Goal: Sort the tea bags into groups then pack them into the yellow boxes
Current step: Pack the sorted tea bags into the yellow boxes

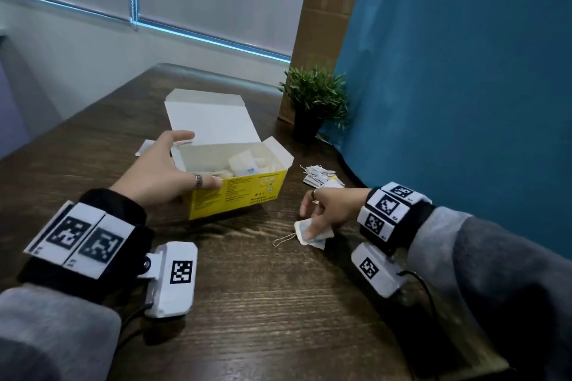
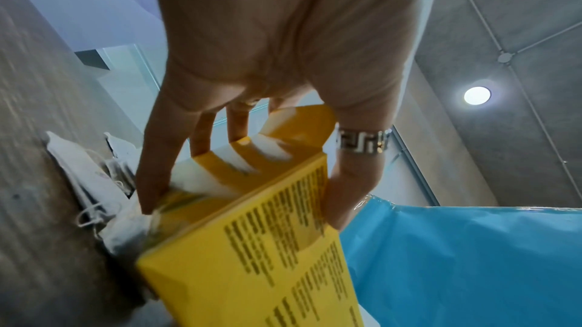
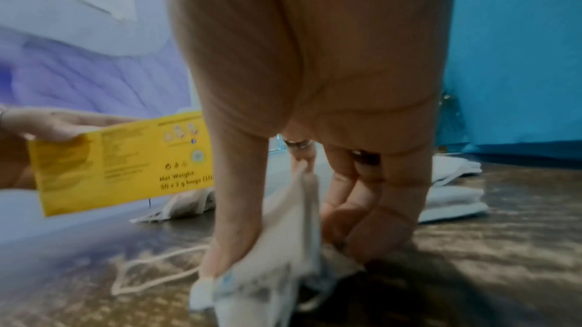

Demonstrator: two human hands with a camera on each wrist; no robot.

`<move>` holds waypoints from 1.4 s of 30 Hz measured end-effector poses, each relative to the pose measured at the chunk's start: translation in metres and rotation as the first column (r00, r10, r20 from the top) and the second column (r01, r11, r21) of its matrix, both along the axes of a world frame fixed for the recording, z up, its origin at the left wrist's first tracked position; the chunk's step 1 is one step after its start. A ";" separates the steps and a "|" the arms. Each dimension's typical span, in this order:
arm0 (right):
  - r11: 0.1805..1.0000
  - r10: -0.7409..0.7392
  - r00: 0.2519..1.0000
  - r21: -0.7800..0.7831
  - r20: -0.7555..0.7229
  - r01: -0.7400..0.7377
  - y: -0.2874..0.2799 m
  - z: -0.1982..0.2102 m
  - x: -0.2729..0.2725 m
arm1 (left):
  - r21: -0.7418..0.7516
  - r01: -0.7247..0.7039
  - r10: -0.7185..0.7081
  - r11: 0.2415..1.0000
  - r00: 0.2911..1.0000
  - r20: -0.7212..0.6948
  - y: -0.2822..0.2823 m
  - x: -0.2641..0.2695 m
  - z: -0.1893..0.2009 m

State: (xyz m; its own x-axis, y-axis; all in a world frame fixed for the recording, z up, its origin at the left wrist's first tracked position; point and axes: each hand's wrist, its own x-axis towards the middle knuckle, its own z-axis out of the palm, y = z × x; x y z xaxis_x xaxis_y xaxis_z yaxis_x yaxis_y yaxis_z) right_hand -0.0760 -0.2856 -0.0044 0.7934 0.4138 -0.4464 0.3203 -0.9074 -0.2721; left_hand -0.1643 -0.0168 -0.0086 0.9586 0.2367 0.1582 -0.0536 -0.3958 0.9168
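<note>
Packing under way: steadying the open yellow box (image 1: 238, 192) on the dark worktop (image 1: 263, 303) with the left hand (image 1: 161, 170), thumb on the printed front wall, fingers spread along the left end, lid flap standing up behind. Already holding a loose layer of tea bags inside. Pinching a small bunch of tea bags (image 1: 312, 233) with the right hand (image 1: 331, 213), fingers curled down onto them at worktop level, just right of the box's front corner, a string loop trailing toward the box. Waiting beyond the box's right end, near the blue screen (image 1: 464, 86): a stacked pile of tea bags (image 1: 318, 178); another pile (image 2: 94, 183) lying against the box's left end, close by the left fingertips. Next, by the look of it: lifting the pinched bunch clear without snagging the string, carrying it over the front wall and dropping it inside. Potted plant (image 1: 312, 105) standing behind the box, to the right.
</note>
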 end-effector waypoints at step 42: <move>0.953 -0.300 0.954 -0.037 -0.018 0.300 -0.045 -0.010 0.053 | 0.143 0.100 -0.079 0.985 0.986 -0.145 -0.006 0.007 -0.009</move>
State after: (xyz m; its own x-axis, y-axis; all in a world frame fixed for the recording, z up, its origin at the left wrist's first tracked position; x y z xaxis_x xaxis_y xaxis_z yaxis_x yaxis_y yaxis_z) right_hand -0.0231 -0.3308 -0.0142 0.8679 0.1431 -0.4757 0.0258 -0.9693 -0.2446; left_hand -0.1577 -0.0225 -0.0179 0.9899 0.1327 0.0498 0.0281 -0.5278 0.8489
